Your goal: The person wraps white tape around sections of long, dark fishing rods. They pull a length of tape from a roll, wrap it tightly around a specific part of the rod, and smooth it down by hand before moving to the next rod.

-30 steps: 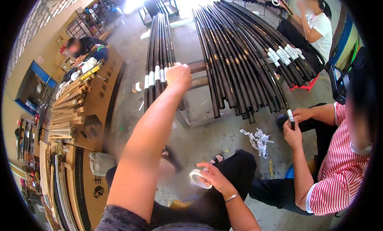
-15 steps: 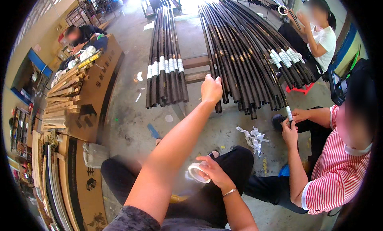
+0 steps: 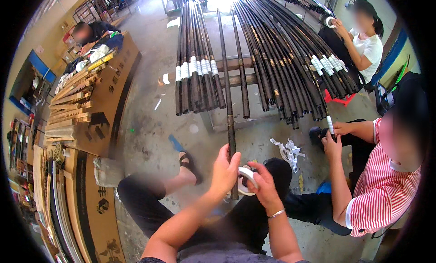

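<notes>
My left hand (image 3: 223, 170) is closed round a long black pole (image 3: 230, 129) near its lower end, which hangs over my lap. The pole slants away from me, its far end among the others. In my right hand (image 3: 265, 183) is a roll of white tape (image 3: 245, 181), pressed close against the pole just beside my left fingers. Whether tape sticks to the pole there is hidden by the hands. To the left lies a group of black poles (image 3: 196, 95) with white tape wrapped near their ends; to the right, a wide row of unwrapped black poles (image 3: 272, 72).
A stand (image 3: 220, 122) bears the poles. At right, a co-worker in a striped shirt (image 3: 386, 195) holds a taped pole; another person (image 3: 365, 45) sits beyond with tape. White scraps (image 3: 288, 154) litter the floor. Cardboard boxes (image 3: 111, 99) with wooden strips stand left.
My left hand has drawn one pole out of the row toward me. The tape roll in my right hand has come up against it.
</notes>
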The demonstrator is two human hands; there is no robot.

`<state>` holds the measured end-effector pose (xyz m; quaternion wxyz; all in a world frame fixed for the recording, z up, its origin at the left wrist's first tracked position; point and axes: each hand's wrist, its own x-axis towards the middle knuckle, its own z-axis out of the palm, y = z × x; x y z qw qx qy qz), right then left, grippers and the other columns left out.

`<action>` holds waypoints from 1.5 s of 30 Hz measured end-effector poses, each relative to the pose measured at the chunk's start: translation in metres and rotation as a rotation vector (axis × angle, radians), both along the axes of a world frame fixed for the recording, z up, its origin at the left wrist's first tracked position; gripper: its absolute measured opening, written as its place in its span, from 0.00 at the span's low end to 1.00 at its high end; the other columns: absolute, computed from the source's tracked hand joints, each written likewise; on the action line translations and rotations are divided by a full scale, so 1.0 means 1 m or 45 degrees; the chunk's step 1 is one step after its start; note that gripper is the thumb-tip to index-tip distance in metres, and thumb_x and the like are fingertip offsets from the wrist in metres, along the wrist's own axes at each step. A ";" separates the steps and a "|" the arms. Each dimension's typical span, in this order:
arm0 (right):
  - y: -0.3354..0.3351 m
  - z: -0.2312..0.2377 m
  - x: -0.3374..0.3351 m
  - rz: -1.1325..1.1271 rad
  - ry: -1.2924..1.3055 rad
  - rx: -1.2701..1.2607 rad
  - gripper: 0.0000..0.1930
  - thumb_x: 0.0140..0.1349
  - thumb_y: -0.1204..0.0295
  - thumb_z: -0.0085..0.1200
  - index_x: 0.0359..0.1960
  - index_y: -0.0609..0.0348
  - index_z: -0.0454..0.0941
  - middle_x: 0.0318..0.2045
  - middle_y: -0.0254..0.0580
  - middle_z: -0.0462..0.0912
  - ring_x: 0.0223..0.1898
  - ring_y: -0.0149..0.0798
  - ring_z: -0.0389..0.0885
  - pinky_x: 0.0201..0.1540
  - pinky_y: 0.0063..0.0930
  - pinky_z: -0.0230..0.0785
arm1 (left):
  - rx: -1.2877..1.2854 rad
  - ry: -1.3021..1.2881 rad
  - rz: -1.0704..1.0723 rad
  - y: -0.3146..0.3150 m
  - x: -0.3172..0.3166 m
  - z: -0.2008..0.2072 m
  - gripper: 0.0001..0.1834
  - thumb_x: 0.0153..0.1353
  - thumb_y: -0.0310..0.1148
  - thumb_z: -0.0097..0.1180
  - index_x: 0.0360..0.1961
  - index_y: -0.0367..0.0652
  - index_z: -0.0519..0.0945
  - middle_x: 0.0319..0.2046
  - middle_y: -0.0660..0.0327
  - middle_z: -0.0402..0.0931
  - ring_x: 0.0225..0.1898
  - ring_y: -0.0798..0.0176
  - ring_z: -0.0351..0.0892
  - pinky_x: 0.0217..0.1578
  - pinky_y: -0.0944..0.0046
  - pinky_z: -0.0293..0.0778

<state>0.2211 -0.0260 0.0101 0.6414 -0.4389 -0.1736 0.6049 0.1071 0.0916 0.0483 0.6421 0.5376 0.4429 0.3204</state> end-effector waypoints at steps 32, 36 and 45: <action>-0.009 0.063 0.008 0.439 -1.039 -0.055 0.28 0.68 0.77 0.45 0.68 0.59 0.52 0.32 0.38 0.77 0.30 0.27 0.71 0.36 0.21 0.65 | 0.519 0.614 -0.425 -0.049 -0.079 -0.016 0.48 0.50 0.35 0.70 0.68 0.40 0.55 0.47 0.46 0.69 0.47 0.41 0.73 0.45 0.52 0.73; -0.009 0.063 0.008 0.466 -1.176 -0.061 0.29 0.67 0.78 0.47 0.68 0.59 0.52 0.32 0.39 0.78 0.34 0.30 0.75 0.41 0.24 0.68 | 0.334 0.533 -0.361 -0.043 -0.067 -0.013 0.47 0.49 0.34 0.71 0.67 0.40 0.57 0.47 0.47 0.69 0.49 0.41 0.72 0.48 0.52 0.72; 0.006 0.064 0.009 0.495 -1.396 -0.014 0.31 0.59 0.79 0.53 0.65 0.59 0.57 0.30 0.51 0.81 0.33 0.55 0.82 0.39 0.39 0.74 | 0.892 0.289 -0.349 -0.014 -0.049 -0.024 0.24 0.42 0.29 0.74 0.44 0.46 0.83 0.46 0.57 0.71 0.48 0.55 0.69 0.48 0.60 0.67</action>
